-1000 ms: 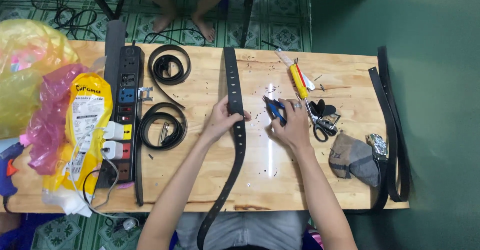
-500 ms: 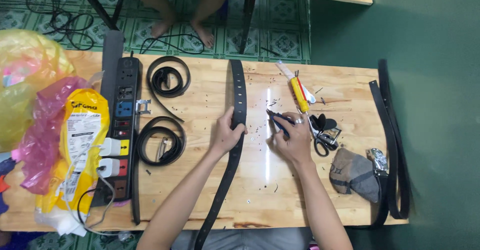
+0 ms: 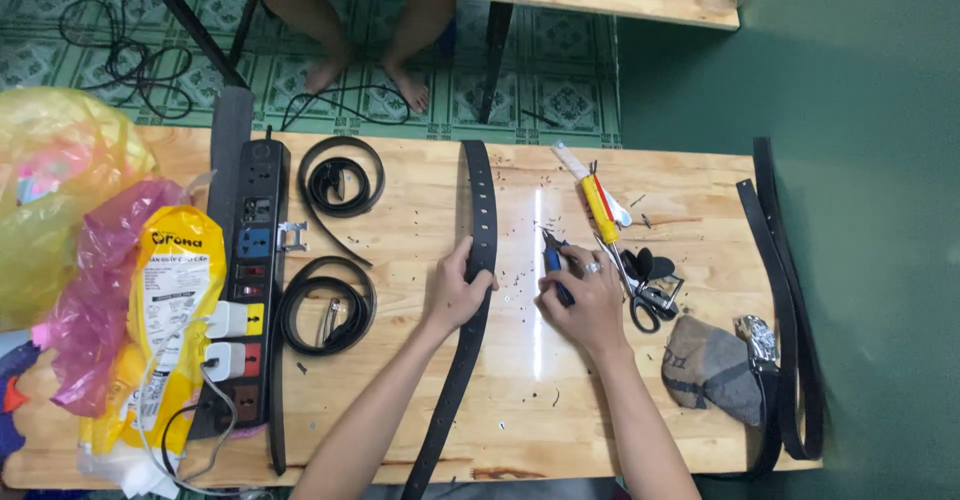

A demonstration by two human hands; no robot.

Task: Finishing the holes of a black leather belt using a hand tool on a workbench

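A long black belt (image 3: 479,210) with a row of holes lies lengthwise down the middle of the wooden table (image 3: 420,400). My left hand (image 3: 457,288) grips the belt at its middle, fingers wrapped over its edge. My right hand (image 3: 585,298) holds a small blue-handled tool (image 3: 553,260) with its tip pointing up and left, just to the right of the belt. Small dark scraps are scattered on the wood around both hands.
Two coiled black belts (image 3: 340,175) (image 3: 325,315) lie left of centre beside a black power strip (image 3: 247,260). Plastic bags (image 3: 110,280) fill the left end. A yellow knife (image 3: 600,210), scissors (image 3: 640,300), a buckle, a grey pouch (image 3: 712,380) and more belts (image 3: 785,290) lie right. A person's bare feet (image 3: 365,75) show beyond the table.
The head view has shifted, so the table sits lower in the picture. My left hand stays on the belt. My right hand with the tool has drawn slightly away from the belt.
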